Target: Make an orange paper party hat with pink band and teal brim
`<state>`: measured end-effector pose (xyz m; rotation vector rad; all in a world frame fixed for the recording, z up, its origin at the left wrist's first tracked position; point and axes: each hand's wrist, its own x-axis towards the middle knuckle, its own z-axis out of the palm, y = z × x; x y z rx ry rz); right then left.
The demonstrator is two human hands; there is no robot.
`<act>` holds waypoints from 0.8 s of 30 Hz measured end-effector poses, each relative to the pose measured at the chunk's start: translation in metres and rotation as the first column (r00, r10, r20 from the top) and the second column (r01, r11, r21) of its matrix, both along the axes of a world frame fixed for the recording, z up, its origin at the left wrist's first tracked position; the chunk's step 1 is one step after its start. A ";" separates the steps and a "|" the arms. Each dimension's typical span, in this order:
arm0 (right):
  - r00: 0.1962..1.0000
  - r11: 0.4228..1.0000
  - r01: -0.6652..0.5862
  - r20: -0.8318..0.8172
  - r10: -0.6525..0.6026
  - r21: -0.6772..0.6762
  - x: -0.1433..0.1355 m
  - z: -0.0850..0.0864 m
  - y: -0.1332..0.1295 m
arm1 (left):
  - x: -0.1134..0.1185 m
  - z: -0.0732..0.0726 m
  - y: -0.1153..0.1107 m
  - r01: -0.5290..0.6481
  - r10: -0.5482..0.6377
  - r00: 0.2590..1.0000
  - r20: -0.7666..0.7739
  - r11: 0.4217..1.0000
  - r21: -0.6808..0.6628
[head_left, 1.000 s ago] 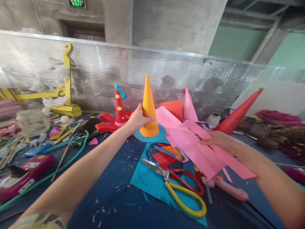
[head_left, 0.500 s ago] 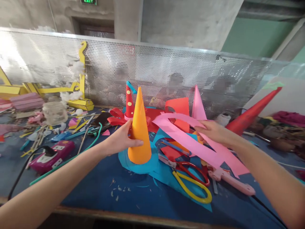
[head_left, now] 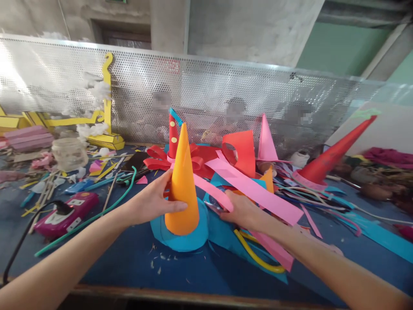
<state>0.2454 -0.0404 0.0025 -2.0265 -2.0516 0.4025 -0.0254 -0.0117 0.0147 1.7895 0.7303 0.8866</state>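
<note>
My left hand (head_left: 156, 200) is wrapped round an upright orange paper cone (head_left: 183, 189), thumb across its front. The cone stands on a round blue paper brim (head_left: 180, 243) on the table. To the right of the cone, my right hand (head_left: 241, 209) is closed on a curved pink paper strip (head_left: 213, 191), which runs toward the cone's far side and out below my wrist. A second, straight pink strip (head_left: 253, 189) lies behind that hand. Under my right hand and forearm are the scissors, mostly hidden, with a yellow handle (head_left: 258, 256) showing, and more blue paper (head_left: 226, 234).
A spotted red cone hat (head_left: 173, 140), a pink cone (head_left: 267, 142) and a red cone (head_left: 334, 155) stand behind. On the left are a purple power strip (head_left: 67, 215), a glass jar (head_left: 69, 154) and paper scraps. A perforated metal screen (head_left: 135, 99) borders the table, with people beyond it.
My right hand has moved left and nearer the cone, bringing the curved pink strip with it, over the scissors. My left hand stays on the orange cone. The view has shifted slightly.
</note>
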 end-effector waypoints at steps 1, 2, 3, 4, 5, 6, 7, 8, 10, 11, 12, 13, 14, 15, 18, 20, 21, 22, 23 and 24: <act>1.000 1.000 0.011 0.010 -0.011 -0.003 0.005 0.000 0.005 | 0.005 0.002 0.000 0.011 -0.011 1.000 0.012 1.000 -0.008; 1.000 1.000 0.022 0.014 -0.022 -0.010 0.010 0.000 0.011 | 0.011 0.003 0.000 0.022 -0.021 0.999 0.025 1.000 -0.015; 0.999 0.999 0.032 0.015 -0.032 -0.019 0.015 0.000 0.017 | 0.017 0.004 0.001 0.032 -0.032 0.999 0.033 0.999 -0.018; 0.999 0.999 0.039 0.014 -0.039 -0.026 0.020 0.000 0.024 | 0.023 0.003 0.003 0.040 -0.039 0.999 0.037 0.999 -0.016; 0.999 0.999 0.041 0.012 -0.041 -0.030 0.025 0.001 0.029 | 0.029 0.002 0.004 0.043 -0.043 0.999 0.033 0.999 -0.008; 0.999 0.999 0.039 0.011 -0.039 -0.029 0.028 0.001 0.034 | 0.033 0.000 0.006 0.044 -0.044 0.999 0.019 0.999 0.006; 0.999 0.999 0.034 0.009 -0.034 -0.024 0.031 0.000 0.037 | 0.037 -0.001 0.008 0.040 -0.040 0.999 0.002 0.999 0.022; 1.000 0.999 0.028 0.008 -0.028 -0.019 0.033 0.000 0.038 | 0.039 -0.003 0.009 0.039 -0.039 0.999 -0.013 0.999 0.033; 1.000 1.000 0.018 0.002 -0.018 -0.018 0.035 0.000 0.036 | 0.038 -0.005 0.010 0.049 -0.048 0.999 -0.018 0.998 0.026; 1.000 1.000 0.010 -0.002 -0.010 -0.020 0.035 0.001 0.033 | 0.035 -0.004 0.011 0.059 -0.058 0.998 -0.013 0.998 0.014; 1.000 1.000 -0.001 -0.007 0.001 -0.017 0.035 0.003 0.030 | 0.032 -0.004 0.012 0.066 -0.066 0.998 -0.007 0.998 0.004; 1.000 1.000 -0.017 -0.012 0.017 -0.006 0.034 0.005 0.027 | 0.029 -0.003 0.012 0.069 -0.069 0.998 -0.002 0.998 -0.001; 0.999 0.999 -0.039 -0.018 0.039 0.012 0.033 0.008 0.025 | 0.026 -0.002 0.013 0.066 -0.066 0.998 -0.004 0.998 -0.001; 0.997 0.997 -0.066 -0.023 0.067 0.037 0.031 0.012 0.024 | 0.024 -0.002 0.014 0.057 -0.057 0.998 -0.008 0.998 -0.002; 0.982 0.978 -0.180 -0.038 0.185 0.108 0.026 0.025 0.030 | 0.021 -0.006 0.018 0.066 -0.067 0.998 -0.016 0.997 -0.046; 0.959 0.955 -0.272 -0.053 0.280 0.120 0.022 0.033 0.041 | 0.017 -0.009 0.022 0.104 -0.105 0.994 -0.019 0.992 -0.070; 0.944 0.942 -0.316 -0.063 0.324 0.115 0.021 0.036 0.047 | 0.014 -0.010 0.025 0.126 -0.128 0.992 -0.021 0.990 -0.069; 0.929 0.929 -0.355 -0.074 0.364 0.104 0.019 0.039 0.052 | 0.009 -0.009 0.029 0.133 -0.135 0.991 -0.023 0.989 -0.057; 0.914 0.917 -0.390 -0.085 0.397 0.086 0.018 0.042 0.058 | 0.004 -0.006 0.033 0.108 -0.109 0.994 -0.029 0.994 -0.026; 0.900 0.905 -0.421 -0.096 0.426 0.064 0.017 0.044 0.062 | -0.002 -0.001 0.037 0.043 -0.042 0.998 -0.043 0.999 0.030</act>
